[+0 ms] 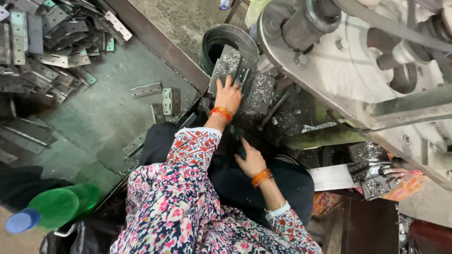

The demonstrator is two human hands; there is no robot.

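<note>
Left hand (229, 95) presses flat metal plate (225, 66), long axis pointing away.

Machine frame (358, 70) crowds the right; bare tray floor (113, 113) lies open left.

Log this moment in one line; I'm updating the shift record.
left hand: flat on metal plate at press | right hand: on lap, holding nothing visible | hinge blanks: piled left
</note>
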